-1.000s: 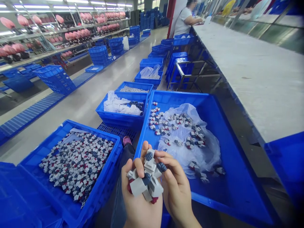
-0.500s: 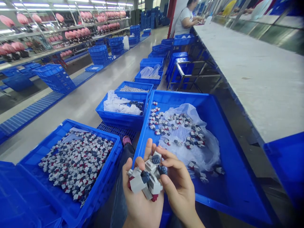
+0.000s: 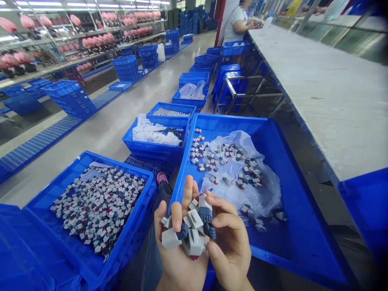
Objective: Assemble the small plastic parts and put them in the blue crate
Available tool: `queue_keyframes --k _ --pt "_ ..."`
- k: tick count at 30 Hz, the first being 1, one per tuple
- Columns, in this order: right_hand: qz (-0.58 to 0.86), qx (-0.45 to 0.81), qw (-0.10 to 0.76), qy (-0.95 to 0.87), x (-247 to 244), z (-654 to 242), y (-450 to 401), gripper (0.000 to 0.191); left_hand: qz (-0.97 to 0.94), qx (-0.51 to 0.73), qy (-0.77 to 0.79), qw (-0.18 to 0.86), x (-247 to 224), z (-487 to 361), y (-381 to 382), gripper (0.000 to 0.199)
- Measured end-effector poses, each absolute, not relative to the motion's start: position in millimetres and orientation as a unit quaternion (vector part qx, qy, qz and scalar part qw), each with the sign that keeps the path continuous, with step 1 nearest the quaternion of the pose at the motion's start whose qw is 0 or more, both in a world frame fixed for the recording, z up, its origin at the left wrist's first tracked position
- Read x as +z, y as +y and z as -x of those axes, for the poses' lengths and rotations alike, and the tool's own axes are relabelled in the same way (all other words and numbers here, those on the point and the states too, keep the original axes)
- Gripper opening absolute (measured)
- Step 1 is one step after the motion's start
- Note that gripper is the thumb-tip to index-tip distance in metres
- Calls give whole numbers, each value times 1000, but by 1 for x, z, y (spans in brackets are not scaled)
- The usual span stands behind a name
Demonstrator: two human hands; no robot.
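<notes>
Left hand: raised from the lower edge of the view, palm up and cupped, thumb out to the left, one finger bent down over the load, neighbouring fingers extended upward behind it. Right hand: turned inward from the right, fingers curled, thumb below them, close against the left hand. Held parts: a loose cluster of white, dark blue and dark red pieces, within the left grip, resting on palm and finger bases; bordered on the right by the fingertips of the right grip. Left grip: curled around the cluster. Right grip: partly curved, with a gap between thumb and fingers; firm pinch or light touch, impossible to tell.

Beneath and beyond the right hand: large blue tray, with a translucent plastic bag spread inside and similar scattered parts on and beside it. To the left of both hands: blue crate, thickly covered with small pieces in the same colours. Between crate and large tray: pink shoe. Farther right: long pale worktop, with a seated person at its far end.
</notes>
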State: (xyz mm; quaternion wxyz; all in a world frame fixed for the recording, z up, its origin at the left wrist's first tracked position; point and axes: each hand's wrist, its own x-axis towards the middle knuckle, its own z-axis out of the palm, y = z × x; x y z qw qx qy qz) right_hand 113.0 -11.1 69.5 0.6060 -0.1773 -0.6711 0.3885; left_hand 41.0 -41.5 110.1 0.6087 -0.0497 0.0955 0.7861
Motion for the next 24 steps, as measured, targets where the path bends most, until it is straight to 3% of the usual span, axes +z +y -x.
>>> queue_keyframes --k 5,10,15,24 --pt "199 426 584 -662 63 -107 -13 48 108 761 148 623 117 -36 -36 45" --pt "237 468 565 -637 58 -103 -14 38 157 759 168 610 119 -34 -33 41" --pt "243 489 574 -610 54 -98 -15 41 143 759 168 613 113 -32 -34 38" --pt "181 437 531 -703 53 -103 -10 28 163 751 208 605 115 -29 -31 35"
